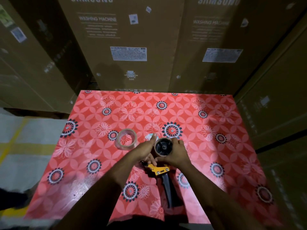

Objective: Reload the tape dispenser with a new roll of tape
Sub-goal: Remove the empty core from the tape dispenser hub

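tape roll (126,139) on table (216,146), left of dispenser (163,165) | dispenser near table centre, handle toward person | cartons (132,39) behind table

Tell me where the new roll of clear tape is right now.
In the head view, the clear tape roll lies flat on the red floral table, untouched, just left of the left hand.

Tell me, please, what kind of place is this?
Probably a warehouse or stockroom. Tall cardboard boxes printed "washing machine" stand stacked behind the table, and a yellow line is painted on the concrete floor.
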Action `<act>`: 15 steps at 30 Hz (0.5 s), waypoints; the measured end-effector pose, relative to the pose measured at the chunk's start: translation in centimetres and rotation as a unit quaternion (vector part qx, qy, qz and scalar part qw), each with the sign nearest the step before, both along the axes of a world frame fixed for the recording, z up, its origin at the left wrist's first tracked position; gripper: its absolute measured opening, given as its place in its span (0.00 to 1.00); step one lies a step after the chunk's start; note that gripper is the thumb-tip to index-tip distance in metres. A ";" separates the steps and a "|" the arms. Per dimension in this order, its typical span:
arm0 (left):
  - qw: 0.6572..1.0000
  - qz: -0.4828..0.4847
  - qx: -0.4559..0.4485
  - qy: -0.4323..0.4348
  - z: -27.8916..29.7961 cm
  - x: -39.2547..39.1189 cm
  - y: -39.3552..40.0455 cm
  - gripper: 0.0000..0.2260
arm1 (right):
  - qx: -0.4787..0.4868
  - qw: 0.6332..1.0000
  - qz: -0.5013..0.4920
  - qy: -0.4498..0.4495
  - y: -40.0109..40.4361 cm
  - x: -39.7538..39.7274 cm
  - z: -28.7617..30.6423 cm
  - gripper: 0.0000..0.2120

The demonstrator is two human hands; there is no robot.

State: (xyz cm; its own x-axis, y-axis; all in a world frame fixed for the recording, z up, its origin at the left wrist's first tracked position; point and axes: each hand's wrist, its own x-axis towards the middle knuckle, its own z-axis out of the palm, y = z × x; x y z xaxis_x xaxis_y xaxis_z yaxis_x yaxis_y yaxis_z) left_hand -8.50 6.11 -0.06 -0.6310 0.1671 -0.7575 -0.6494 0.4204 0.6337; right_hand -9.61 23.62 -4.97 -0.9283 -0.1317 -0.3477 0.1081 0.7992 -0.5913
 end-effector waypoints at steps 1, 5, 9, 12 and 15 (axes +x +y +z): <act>1.000 -0.001 0.012 -0.018 0.2 -0.2 0.0 0.43 | 0.004 1.000 -0.003 0.009 -0.2 0.0 -0.1 0.45; 0.998 0.006 0.052 -0.038 0.7 -1.2 0.1 0.47 | 0.003 0.998 0.008 0.055 0.1 0.0 0.0 0.36; 0.995 0.021 0.087 -0.051 0.1 -1.9 0.2 0.49 | -0.037 0.997 0.025 0.057 1.5 -0.3 0.7 0.39; 0.994 0.020 0.095 -0.054 -0.4 -2.2 0.0 0.51 | -0.014 0.998 0.045 0.032 1.3 -0.6 0.6 0.42; 0.992 0.035 0.111 -0.057 -0.4 -2.3 0.1 0.52 | -0.010 0.999 0.040 0.014 0.2 -0.6 0.4 0.43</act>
